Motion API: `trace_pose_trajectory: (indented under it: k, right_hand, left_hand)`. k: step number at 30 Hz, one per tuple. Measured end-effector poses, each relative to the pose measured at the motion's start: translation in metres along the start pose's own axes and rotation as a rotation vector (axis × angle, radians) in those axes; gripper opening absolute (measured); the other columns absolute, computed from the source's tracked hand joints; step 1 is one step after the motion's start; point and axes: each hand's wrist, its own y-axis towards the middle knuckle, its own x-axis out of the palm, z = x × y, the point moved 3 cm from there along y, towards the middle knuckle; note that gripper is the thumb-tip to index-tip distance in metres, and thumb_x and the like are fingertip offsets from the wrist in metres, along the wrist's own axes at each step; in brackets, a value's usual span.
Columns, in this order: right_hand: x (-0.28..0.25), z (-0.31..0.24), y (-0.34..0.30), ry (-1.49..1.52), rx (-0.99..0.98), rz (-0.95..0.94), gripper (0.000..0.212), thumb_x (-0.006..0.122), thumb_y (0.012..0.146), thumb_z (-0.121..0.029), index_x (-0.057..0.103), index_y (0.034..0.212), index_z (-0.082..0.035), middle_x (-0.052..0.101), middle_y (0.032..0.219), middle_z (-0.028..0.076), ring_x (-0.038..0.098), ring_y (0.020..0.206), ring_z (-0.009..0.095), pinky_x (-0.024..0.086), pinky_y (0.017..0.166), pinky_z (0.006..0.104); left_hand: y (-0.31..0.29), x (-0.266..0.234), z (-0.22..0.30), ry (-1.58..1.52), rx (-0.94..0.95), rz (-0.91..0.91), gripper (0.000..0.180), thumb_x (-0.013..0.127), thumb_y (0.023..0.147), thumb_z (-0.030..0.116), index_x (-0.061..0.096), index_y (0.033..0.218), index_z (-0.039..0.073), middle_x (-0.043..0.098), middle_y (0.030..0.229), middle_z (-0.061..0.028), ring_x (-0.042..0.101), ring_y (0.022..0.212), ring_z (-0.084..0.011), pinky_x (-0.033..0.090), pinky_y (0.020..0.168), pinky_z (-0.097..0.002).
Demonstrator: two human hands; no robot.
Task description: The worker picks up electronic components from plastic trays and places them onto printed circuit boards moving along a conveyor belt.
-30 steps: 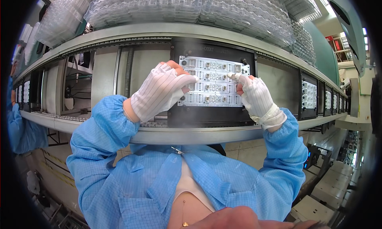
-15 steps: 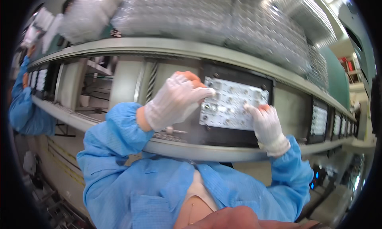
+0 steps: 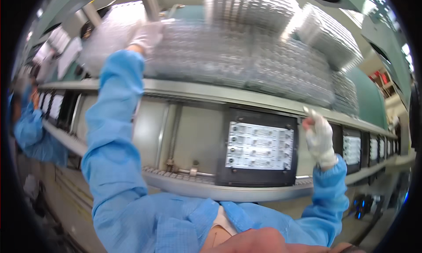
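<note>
reaching out past the conveyor's far rail [image 3: 193, 89], our left hand [image 3: 148, 35] is in among the clear plastic trays [image 3: 206, 55], at the left end of the wide stack. blur and glare there, so we can't tell if its fingers are closed on a tray or just touching. our right hand [image 3: 321, 141] hangs beyond the right edge of the black carrier [image 3: 263, 179], fingers apart, one pointing toward the far rail, nothing visible in it.

the white board panel [image 3: 260, 153] lies flat on the carrier, in from all four edges, between far rail and near rail [image 3: 198, 192]; neither hand touches it. its rows look complete and lined up, so we'd judge the placing on this carrier as done, though small parts are too blurred to check. whether anything is left to add, we can't say. more loaded carriers [image 3: 351, 149] sit further right along the conveyor; a co-worker's blue sleeve [image 3: 33, 141] shows by its left end.
</note>
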Motion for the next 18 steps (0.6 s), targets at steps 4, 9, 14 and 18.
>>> trace_pose_trajectory:
  k: [4,9,14,18]
  right_hand:
    - [-0.003,0.085,0.058,-0.231,0.036,0.091,0.047,0.066,0.084,-0.001,0.060,0.130,-0.009,0.069,0.089,0.012,0.067,0.084,0.029,0.053,0.078,0.0413]
    - [0.015,0.153,0.141,-0.347,0.179,0.127,0.049,0.064,0.086,-0.002,0.060,0.132,-0.017,0.069,0.084,0.008,0.066,0.087,0.028,0.051,0.087,0.0397]
    - [0.048,0.188,0.192,-0.272,0.265,0.012,0.041,0.059,0.093,-0.008,0.060,0.133,-0.016,0.067,0.096,0.008,0.064,0.089,0.023,0.052,0.086,0.0350]
    - [0.059,0.209,0.206,-0.104,0.656,-0.113,0.033,0.058,0.095,-0.028,0.065,0.127,-0.023,0.067,0.103,0.010,0.067,0.096,0.027,0.054,0.088,0.0364]
  left_hand:
    - [0.006,-0.007,-0.013,-0.165,-0.098,-0.085,0.030,0.063,0.080,0.008,0.072,0.108,0.015,0.072,0.085,-0.0153,0.070,0.084,-0.0324,0.055,0.078,-0.0433]
    - [0.005,-0.017,-0.031,-0.087,-0.017,-0.121,0.036,0.063,0.079,0.008,0.073,0.113,0.015,0.074,0.087,-0.0139,0.072,0.082,-0.0312,0.056,0.077,-0.0402]
    - [-0.006,-0.036,-0.021,-0.325,-0.091,-0.044,0.040,0.063,0.078,0.003,0.071,0.116,0.012,0.073,0.083,-0.0128,0.070,0.078,-0.0276,0.056,0.074,-0.0365]
    - [-0.042,-0.090,0.042,-0.518,-0.103,0.017,0.046,0.059,0.078,-0.006,0.069,0.121,0.010,0.070,0.089,-0.0107,0.069,0.082,-0.0208,0.056,0.075,-0.0318]
